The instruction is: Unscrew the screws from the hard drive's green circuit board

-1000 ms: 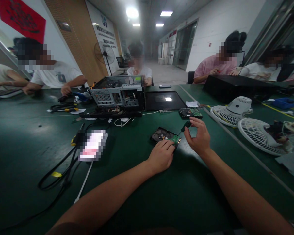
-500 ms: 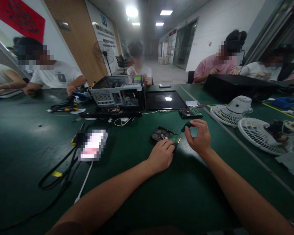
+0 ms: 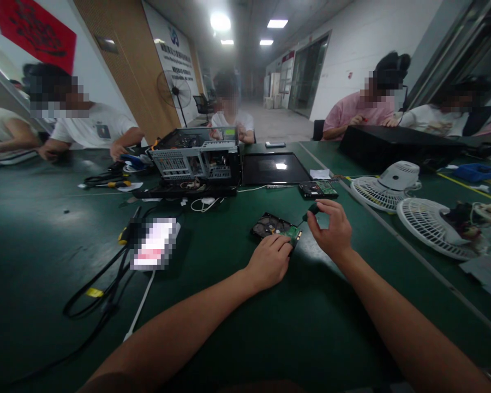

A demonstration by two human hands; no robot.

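Note:
A hard drive (image 3: 265, 224) lies on the green table, its green circuit board showing at the right end. My left hand (image 3: 270, 259) rests over the near edge of the drive with fingers curled onto it, holding it down. Between thumb and fingertips my right hand (image 3: 331, 226) pinches the dark handle of a screwdriver (image 3: 310, 213). The thin shaft slants down and left, and its tip meets the board end of the drive. What exactly the tip touches is too small to make out. Behind the drive lies a second hard drive (image 3: 318, 189).
An opened computer case (image 3: 196, 158) stands at the back, beside a dark flat panel (image 3: 275, 168). White fan parts (image 3: 429, 226) lie at right. A lit phone (image 3: 154, 243) and black cables (image 3: 102, 273) are at left. Several people sit around the table (image 3: 213, 349).
Almost nothing differs. My left hand stays on the hard drive, and my right hand with the screwdriver has shifted only very slightly.

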